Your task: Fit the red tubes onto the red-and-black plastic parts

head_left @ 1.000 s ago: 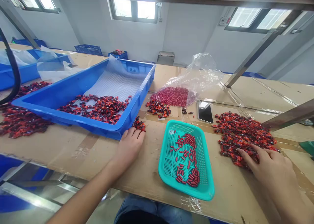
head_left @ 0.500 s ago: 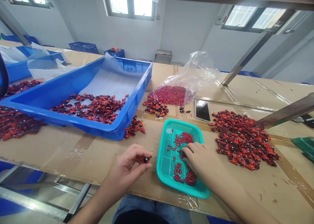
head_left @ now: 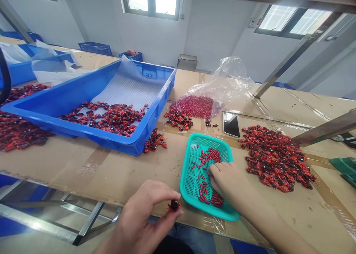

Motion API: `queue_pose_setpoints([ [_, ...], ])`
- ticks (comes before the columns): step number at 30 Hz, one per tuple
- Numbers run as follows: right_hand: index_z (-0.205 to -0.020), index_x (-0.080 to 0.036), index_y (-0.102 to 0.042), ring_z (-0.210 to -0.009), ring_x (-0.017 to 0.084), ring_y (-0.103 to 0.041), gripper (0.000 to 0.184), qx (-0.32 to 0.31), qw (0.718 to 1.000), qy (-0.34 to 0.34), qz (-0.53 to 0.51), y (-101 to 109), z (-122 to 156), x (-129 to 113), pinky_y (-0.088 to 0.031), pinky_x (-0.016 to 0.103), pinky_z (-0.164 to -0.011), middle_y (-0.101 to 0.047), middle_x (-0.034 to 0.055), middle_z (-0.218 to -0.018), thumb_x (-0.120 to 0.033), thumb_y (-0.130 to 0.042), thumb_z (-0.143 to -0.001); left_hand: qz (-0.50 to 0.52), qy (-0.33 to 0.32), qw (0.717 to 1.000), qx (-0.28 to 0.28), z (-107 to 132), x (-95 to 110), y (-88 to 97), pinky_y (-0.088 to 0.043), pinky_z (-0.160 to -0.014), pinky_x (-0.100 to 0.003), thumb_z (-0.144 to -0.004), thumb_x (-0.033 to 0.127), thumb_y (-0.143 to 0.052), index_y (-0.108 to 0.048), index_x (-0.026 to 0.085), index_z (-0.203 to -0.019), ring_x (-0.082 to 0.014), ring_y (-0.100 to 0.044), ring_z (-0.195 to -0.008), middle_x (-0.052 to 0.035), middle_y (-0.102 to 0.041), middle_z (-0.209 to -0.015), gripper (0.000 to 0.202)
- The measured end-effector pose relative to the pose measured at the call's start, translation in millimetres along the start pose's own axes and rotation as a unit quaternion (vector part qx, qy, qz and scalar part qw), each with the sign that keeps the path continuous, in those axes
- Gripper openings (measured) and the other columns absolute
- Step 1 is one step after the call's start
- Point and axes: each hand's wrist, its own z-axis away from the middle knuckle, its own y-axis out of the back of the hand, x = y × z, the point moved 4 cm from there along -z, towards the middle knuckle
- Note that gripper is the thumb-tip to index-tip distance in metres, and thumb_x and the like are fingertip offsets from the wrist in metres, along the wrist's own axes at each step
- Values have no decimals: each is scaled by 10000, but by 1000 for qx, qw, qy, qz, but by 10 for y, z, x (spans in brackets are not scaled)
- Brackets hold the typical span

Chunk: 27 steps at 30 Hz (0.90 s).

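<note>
My left hand (head_left: 147, 213) pinches a small black-and-red piece (head_left: 174, 205) between thumb and fingertips, just left of the basket's near corner. Over the right side of a turquoise perforated basket (head_left: 183, 172) is my right hand (head_left: 226, 176), its fingers curled together and pointing down among small dark-red cylinders (head_left: 213, 155). Those fingertips are hidden, so I cannot make out what they grip. More cylinders lie scattered across the basket floor. A wide heap of black-and-red pieces (head_left: 275, 157) spreads on the cardboard to the right of the basket.
A big blue tray (head_left: 133, 144) holding black-and-red pieces and white sheeting stands at left. Behind the basket lie a clear plastic bag (head_left: 233, 76) of red cylinders, a small pile of pieces (head_left: 179, 119) and a phone (head_left: 231, 124). A metal post (head_left: 328, 127) rises at right.
My left hand has moved nearer and slightly right, still pinching the black-and-red piece. The fingers of my right hand have curled in more tightly within the basket. The view has shifted slightly.
</note>
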Motion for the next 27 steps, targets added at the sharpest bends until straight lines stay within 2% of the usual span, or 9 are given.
queue_pose_setpoints([
  [3,-850,-178,-671,-682,243,-695,178,21,998,-10,-55,66,-4,-30,-457,336,-634,-723,67,-748,-45,-563,-898,-10,-33,999,-19,15,53,-8,-604,-905,-203,-927,-12,-667,-662,191,-1143,-132,-740,-955,-31,-782,-997,296],
  [6,-1000,-210,-667,-820,197,-728,155,29,988,4,-149,345,0,-180,-557,294,-720,-748,51,-900,-127,-536,-1015,-14,-54,998,-27,30,87,-18,-592,-922,-223,-925,-45,-658,-660,173,-1117,-134,-736,-971,-47,-787,-1018,290],
  [9,-1007,-241,-634,-825,150,-712,121,30,937,-18,-346,691,30,-388,-583,234,-720,-720,14,-908,-198,-541,-1072,-32,-57,997,-28,37,110,-30,-599,-890,-236,-931,-26,-677,-673,174,-1100,-140,-741,-948,-51,-789,-1017,262],
  [11,-1012,-246,-639,-805,148,-713,70,59,891,-28,-449,873,58,-518,-594,232,-709,-718,9,-897,-218,-599,-1062,-38,-52,998,-23,39,121,-35,-610,-872,-245,-929,-12,-685,-680,189,-1089,-148,-748,-936,-44,-790,-1000,258],
  [12,-1024,-246,-646,-804,154,-722,39,82,877,-20,-473,944,71,-576,-604,242,-713,-726,14,-897,-225,-629,-1052,-37,-45,998,-23,42,124,-40,-617,-864,-248,-927,-7,-687,-682,200,-1094,-154,-753,-941,-41,-793,-997,266],
  [16,-1045,-224,-660,-761,177,-740,65,149,853,40,-499,1083,99,-720,-629,292,-706,-751,37,-841,-272,-698,-1024,-14,-17,999,-35,75,124,-91,-642,-813,-284,-935,24,-686,-667,255,-1167,-183,-775,-950,-37,-810,-1011,328],
  [19,-1005,-203,-681,-744,166,-721,119,171,862,60,-474,1117,93,-763,-627,287,-711,-745,38,-795,-319,-700,-1022,30,-3,1000,1,113,121,-102,-638,-771,-316,-931,31,-681,-596,300,-1202,-179,-787,-866,-3,-817,-967,391],
  [23,-962,-200,-705,-732,160,-703,152,194,871,56,-447,1139,73,-800,-624,287,-717,-736,33,-772,-342,-710,-1014,34,8,999,22,144,145,-100,-603,-765,-324,-957,52,-661,-550,290,-1069,-149,-779,-782,39,-827,-907,285],
  [27,-969,-216,-721,-706,171,-708,117,195,870,58,-449,1151,71,-825,-621,302,-687,-733,25,-761,-328,-736,-1000,30,5,999,38,135,204,-96,-568,-752,-357,-994,106,-669,-527,299,-1076,-142,-772,-710,49,-842,-919,253],
])
